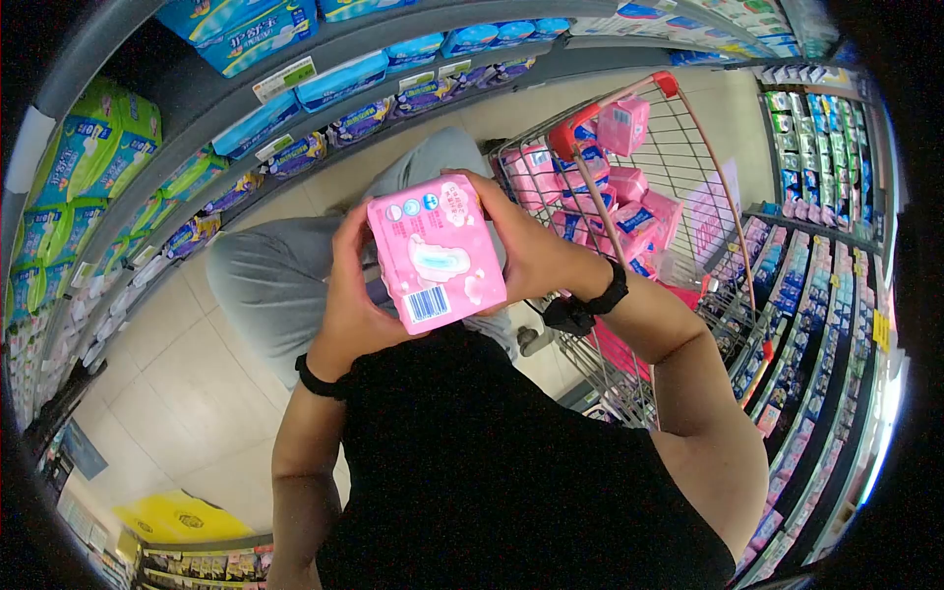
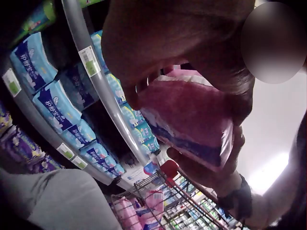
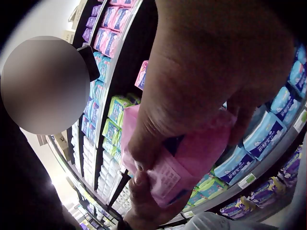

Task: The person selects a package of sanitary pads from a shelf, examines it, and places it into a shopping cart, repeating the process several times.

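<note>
Pink plastic gleamed between two bare hands: one printed pack (image 1: 438, 246), its barcode and picture turned up toward the person's face, held out in front of the chest and above the bent legs in grey trousers (image 1: 285, 265). On one side the left hand (image 1: 346, 285) curved round the pack's edge, forearm reaching forward from a black wristband (image 1: 320, 382). Opposite, the right hand (image 1: 536, 246) gripped the far corner and side, that arm bent at the elbow and swung outward. Fingers of both hands were curled against the wrapper, clasping it from either side; how those underneath lay, I couldn't tell.

Just past the right hand stood a wire shopping cart (image 1: 666, 86) with red trim, more pink packages (image 1: 639, 226) heaped inside. Pale floor tiles (image 1: 177, 383) spread below, and a yellow patch (image 1: 187, 516) showed behind the left arm. Along the aisle, a grey shelf rail (image 2: 80, 31) curved past blue packets (image 1: 344, 84) and green ones (image 1: 103, 147), price tags clipped at its edge. Across the way ran long, tightly filled rows of goods (image 1: 816, 324).
</note>
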The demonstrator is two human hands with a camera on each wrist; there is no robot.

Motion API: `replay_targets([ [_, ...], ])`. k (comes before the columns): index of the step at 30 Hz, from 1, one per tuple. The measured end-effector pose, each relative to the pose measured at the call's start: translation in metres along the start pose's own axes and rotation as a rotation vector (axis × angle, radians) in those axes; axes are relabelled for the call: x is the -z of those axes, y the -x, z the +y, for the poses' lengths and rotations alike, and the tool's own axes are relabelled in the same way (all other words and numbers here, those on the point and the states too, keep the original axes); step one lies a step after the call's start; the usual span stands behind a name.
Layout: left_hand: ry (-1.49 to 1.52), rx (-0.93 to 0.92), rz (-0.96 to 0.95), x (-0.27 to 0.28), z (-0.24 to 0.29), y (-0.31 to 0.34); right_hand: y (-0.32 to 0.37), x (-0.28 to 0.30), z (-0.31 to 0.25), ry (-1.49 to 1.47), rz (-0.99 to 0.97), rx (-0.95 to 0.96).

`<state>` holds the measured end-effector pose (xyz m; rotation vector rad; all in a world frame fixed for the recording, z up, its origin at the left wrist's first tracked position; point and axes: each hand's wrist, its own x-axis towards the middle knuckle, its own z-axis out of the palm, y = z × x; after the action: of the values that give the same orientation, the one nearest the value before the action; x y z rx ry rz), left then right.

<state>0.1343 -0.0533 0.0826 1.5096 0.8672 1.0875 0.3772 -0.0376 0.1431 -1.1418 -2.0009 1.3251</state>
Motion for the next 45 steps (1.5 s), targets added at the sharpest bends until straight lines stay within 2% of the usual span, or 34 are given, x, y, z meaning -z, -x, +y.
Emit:
replay_targets([
  [8,0.074,-0.024,-0.067,0.003,-0.004,0.0,0.004,-0.005,0.004,0.063,0.033,0.021],
  [11,0.262,0.077,-0.036,0.002,-0.001,0.003,0.001,-0.003,0.003,0.06,0.037,0.065],
  [14,0.07,0.029,-0.11,0.01,-0.01,0.004,0.002,-0.002,0.0,0.042,0.038,0.044],
  [17,0.179,0.088,-0.046,0.001,-0.012,0.008,0.005,-0.004,0.004,0.051,0.062,0.047],
  [20,0.197,0.057,-0.036,0.002,-0.013,0.006,0.003,-0.003,0.0,0.061,0.068,0.055],
  [23,0.447,0.169,0.081,-0.003,-0.002,0.004,0.0,-0.002,0.0,0.095,0.068,0.087],
  [26,0.335,0.253,0.171,0.0,0.002,0.003,0.0,-0.003,0.001,0.105,0.067,0.07],
  [29,0.378,0.331,-0.021,0.012,-0.025,0.011,-0.001,-0.005,-0.003,0.103,0.06,0.054],
  [31,0.434,0.382,-0.05,0.012,-0.009,0.009,-0.004,-0.004,-0.006,0.101,0.045,0.058],
  [35,0.423,0.317,0.015,0.009,-0.004,0.008,-0.003,-0.008,-0.004,0.13,0.049,0.047],
  [36,0.433,0.299,0.037,0.01,-0.002,0.007,-0.003,-0.01,-0.002,0.055,0.045,0.026],
  [40,0.345,0.308,0.036,0.009,-0.021,0.015,-0.002,-0.01,0.002,0.081,0.045,0.026],
  [45,0.369,0.313,0.084,0.006,-0.018,0.016,-0.001,-0.01,0.004,0.129,0.04,0.018],
])
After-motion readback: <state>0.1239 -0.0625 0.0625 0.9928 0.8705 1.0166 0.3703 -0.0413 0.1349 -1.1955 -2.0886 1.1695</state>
